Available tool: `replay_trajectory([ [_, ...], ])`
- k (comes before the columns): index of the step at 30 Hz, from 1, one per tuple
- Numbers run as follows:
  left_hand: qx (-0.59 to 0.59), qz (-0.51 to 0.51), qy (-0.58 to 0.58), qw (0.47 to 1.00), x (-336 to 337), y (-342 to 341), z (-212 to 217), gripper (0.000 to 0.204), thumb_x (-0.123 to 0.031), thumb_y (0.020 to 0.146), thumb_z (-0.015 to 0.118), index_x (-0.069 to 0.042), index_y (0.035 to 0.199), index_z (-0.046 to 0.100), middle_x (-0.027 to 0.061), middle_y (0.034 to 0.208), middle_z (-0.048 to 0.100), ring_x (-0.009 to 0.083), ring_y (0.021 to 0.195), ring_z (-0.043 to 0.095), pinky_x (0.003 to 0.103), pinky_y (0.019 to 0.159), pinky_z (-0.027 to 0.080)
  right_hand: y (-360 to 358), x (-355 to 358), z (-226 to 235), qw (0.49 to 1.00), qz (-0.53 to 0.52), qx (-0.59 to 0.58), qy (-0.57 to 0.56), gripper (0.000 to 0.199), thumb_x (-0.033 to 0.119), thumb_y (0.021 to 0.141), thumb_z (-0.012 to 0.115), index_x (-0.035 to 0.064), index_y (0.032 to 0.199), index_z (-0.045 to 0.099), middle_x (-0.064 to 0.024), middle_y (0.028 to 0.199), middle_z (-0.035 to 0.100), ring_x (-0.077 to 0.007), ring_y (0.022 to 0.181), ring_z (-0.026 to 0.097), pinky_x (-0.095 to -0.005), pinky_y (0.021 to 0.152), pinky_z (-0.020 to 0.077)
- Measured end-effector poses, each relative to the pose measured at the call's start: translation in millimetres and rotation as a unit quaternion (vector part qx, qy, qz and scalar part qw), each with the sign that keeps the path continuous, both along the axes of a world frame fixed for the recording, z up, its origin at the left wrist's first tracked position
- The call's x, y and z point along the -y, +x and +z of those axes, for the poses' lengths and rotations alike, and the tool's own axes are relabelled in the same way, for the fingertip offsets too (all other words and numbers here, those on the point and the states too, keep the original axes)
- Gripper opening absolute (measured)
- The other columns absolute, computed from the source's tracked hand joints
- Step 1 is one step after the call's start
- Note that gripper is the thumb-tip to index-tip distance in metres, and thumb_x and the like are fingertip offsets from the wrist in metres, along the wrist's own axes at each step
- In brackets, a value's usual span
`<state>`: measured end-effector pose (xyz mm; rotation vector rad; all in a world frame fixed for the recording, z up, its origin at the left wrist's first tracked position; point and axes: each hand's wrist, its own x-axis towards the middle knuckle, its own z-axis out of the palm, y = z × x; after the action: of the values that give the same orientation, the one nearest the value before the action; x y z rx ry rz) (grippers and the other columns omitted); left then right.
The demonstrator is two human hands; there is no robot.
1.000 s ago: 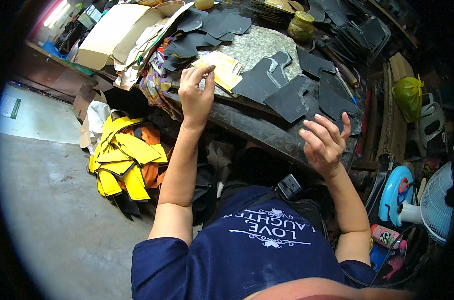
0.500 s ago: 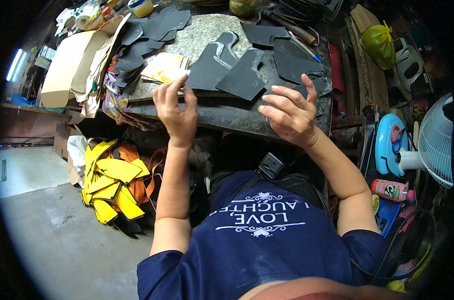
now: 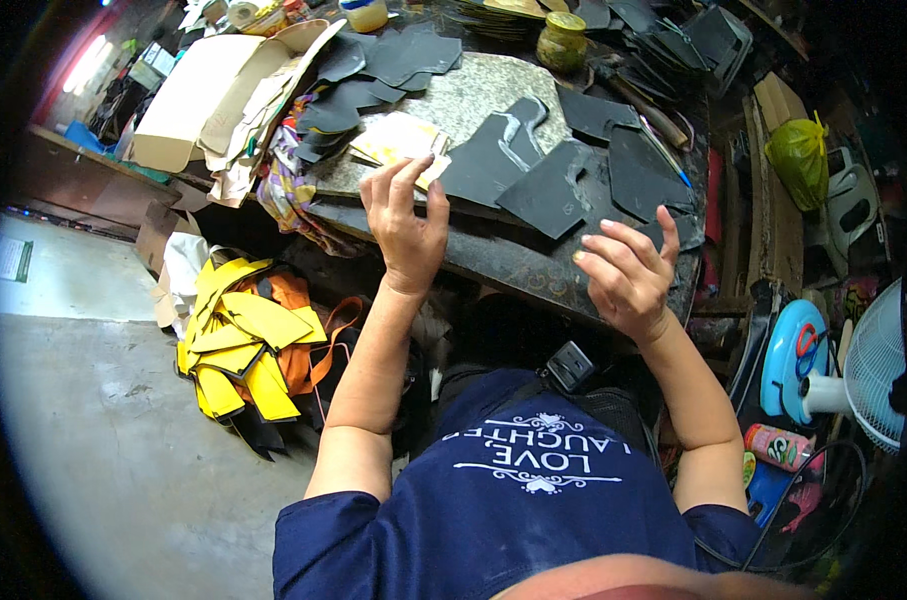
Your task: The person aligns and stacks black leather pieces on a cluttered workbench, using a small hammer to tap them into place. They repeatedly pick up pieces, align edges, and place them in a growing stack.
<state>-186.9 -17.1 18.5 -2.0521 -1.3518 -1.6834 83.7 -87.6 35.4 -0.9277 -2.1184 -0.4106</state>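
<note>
- Fingers (image 3: 401, 185) of your left hand (image 3: 410, 240) curl loosely, with the thumb standing off to the side.
- Fingers of your right hand (image 3: 633, 280) are bent and spread, the outermost one raised apart from the others.
- Just beyond your left fingertips lies a small stack of pale yellow papers (image 3: 398, 135); whether you touch it, you cannot tell from this view.
- Between and beyond your hands, black cut pieces (image 3: 545, 192) lie on the worktable (image 3: 513, 258), two with greyish bands along their curved edges.
- Under some of them sits a speckled grey slab (image 3: 478, 85).
- A blue-tipped pen (image 3: 668, 155) lies across pieces beyond your right hand.
- Below the table, left of your forearm, yellow pieces (image 3: 263, 320) are heaped.
- Far right, you have a white fan (image 3: 876, 370).
</note>
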Motion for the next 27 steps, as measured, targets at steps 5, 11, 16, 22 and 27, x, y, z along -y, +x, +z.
replay_trajectory([
  [5, 0.002, 0.047, -0.011, 0.999, -11.5, -24.9, 11.1, 0.032, -0.001, 0.077, 0.07, -0.005, 0.109, 0.066, 0.0127, 0.107, 0.062, 0.032, 0.103, 0.055, 0.042, 0.093, 0.043, -1.8, 1.1, 0.5, 1.0, 0.002, 0.001, -0.002, 0.023, 0.009, 0.081, 0.067, 0.0217, 0.1, 0.064, 0.0027, 0.096, 0.069, -0.018, 0.104, 0.065, -0.0582, 0.117, 0.0205],
  [11, -0.041, 0.066, -0.006, 0.997, -42.0, -48.5, 32.5, 0.031, -0.002, 0.078, 0.068, -0.003, 0.109, 0.065, 0.0162, 0.11, 0.06, 0.0336, 0.107, 0.055, 0.043, 0.095, 0.043, -2.9, 0.0, 1.3, 1.0, 0.004, 0.01, -0.013, 0.025, 0.01, 0.08, 0.068, 0.0219, 0.101, 0.064, 0.003, 0.097, 0.069, -0.0178, 0.104, 0.065, -0.0581, 0.118, 0.0201],
  [16, -0.106, 0.011, -0.117, 0.987, -91.7, -50.8, 35.0, 0.041, -0.007, 0.08, 0.069, 0.0, 0.119, 0.059, 0.0209, 0.117, 0.058, 0.0391, 0.113, 0.055, 0.045, 0.099, 0.045, -3.6, -1.7, 0.6, 1.0, 0.006, 0.01, -0.011, 0.026, 0.011, 0.079, 0.069, 0.0219, 0.102, 0.064, 0.0034, 0.096, 0.069, -0.0171, 0.104, 0.065, -0.058, 0.118, 0.0196],
  [22, -0.159, 0.07, -0.271, 0.947, -151.0, -44.7, 25.4, 0.067, -0.025, 0.079, 0.078, 0.001, 0.133, 0.049, 0.0264, 0.123, 0.057, 0.0424, 0.118, 0.053, 0.047, 0.101, 0.046, -2.8, -2.6, -0.9, 1.0, 0.004, 0.008, -0.01, 0.026, 0.011, 0.078, 0.069, 0.0225, 0.1, 0.066, 0.004, 0.095, 0.068, -0.0162, 0.103, 0.065, -0.0577, 0.119, 0.0196],
  [27, -0.219, 0.133, -0.325, 0.91, -169.7, -42.1, 24.2, 0.067, -0.036, 0.079, 0.078, -0.003, 0.132, 0.054, 0.0238, 0.124, 0.061, 0.0407, 0.119, 0.053, 0.046, 0.102, 0.045, -2.6, -4.1, -1.4, 1.0, 0.002, 0.003, -0.016, 0.025, 0.012, 0.078, 0.068, 0.023, 0.1, 0.067, 0.0035, 0.094, 0.068, -0.0161, 0.102, 0.065, -0.0573, 0.119, 0.02],
])
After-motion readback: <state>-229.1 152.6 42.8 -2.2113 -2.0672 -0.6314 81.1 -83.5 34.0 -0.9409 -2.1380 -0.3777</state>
